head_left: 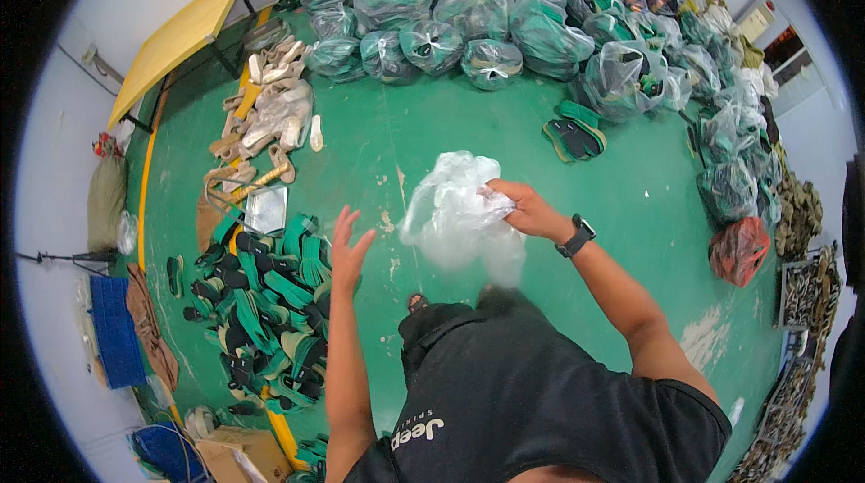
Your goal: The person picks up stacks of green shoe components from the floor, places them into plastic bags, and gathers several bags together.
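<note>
The right hand pinches a crumpled, filmy clear plastic bag near centre; the left hand hovers with fingers spread at 9 o'clock, above heaped green-and-black sandals; smooth green floor lies open toward 3 o'clock

head cam: worn on head, wide fisheye, upright
facing: steeply down at green floor past own torso
range: hands near, bags far
overlap: single view only
</note>
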The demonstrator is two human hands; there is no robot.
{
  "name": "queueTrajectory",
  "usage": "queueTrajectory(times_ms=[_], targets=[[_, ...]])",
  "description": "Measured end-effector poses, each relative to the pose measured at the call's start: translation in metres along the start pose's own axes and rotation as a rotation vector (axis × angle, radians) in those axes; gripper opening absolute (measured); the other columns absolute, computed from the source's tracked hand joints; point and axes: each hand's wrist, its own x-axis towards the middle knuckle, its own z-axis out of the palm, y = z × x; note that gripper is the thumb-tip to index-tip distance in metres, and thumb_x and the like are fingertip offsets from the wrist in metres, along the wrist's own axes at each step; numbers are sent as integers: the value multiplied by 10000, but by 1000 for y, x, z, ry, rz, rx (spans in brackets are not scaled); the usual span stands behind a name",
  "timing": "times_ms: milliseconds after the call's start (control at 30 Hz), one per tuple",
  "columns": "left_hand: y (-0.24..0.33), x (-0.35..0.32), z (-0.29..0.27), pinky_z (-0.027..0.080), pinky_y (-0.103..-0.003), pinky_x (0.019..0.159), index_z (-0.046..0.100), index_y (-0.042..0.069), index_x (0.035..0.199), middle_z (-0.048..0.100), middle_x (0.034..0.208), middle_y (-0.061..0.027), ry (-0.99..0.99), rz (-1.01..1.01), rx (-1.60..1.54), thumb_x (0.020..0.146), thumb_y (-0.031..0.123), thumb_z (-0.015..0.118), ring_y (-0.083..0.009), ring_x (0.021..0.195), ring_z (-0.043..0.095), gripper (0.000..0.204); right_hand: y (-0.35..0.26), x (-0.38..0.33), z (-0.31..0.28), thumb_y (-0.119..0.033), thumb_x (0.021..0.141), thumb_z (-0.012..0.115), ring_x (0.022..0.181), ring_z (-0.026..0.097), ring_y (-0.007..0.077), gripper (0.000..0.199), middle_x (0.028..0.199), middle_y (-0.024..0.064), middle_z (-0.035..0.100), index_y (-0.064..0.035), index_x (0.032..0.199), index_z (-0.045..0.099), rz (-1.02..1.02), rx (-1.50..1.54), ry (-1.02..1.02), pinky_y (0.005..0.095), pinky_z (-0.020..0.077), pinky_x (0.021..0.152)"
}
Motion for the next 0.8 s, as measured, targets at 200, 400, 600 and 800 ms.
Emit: queueTrajectory(times_ms=[200, 400, 600, 800], targets=[[6, 5, 48, 319, -378, 936, 496, 33, 1123, 388, 1252, -166, 118, 60, 81, 697, 183, 647, -276, 1168, 367, 476, -36, 18, 10, -5, 704, 562, 900, 520, 304, 304, 958, 134, 541, -36, 1005, 535, -220, -51, -215, 334, 419, 765], [-48, -10, -4, 366, -247, 439, 557, 17, 908, 522, 646, -5, 415, -486, -222, 753, 130, 568, -103, 510, 472, 192, 41, -49, -23, -150, 661, 679, 989, 467, 331, 460, 1035, 179, 493, -5, 1050, 482, -47, -506, -314, 370, 387, 840], [-20, -41, 8, 311, -204, 371, 541, 29, 847, 464, 589, 20, 392, -498, -351, 751, 151, 588, -58, 432, 404, 162, 88, -69, 1, -326, 670, 696, 1025, 437, 348, 631, 1099, 197, 460, 23, 1120, 423, 547, -250, -432, 401, 346, 897], [33, -63, 26, 280, -216, 350, 545, 25, 889, 449, 584, 39, 397, -570, -316, 740, 174, 616, -51, 406, 369, 222, 67, -32, 88, -300, 661, 698, 1046, 423, 336, 588, 1089, 188, 465, 14, 1087, 443, -55, -360, 154, 396, 328, 913]])
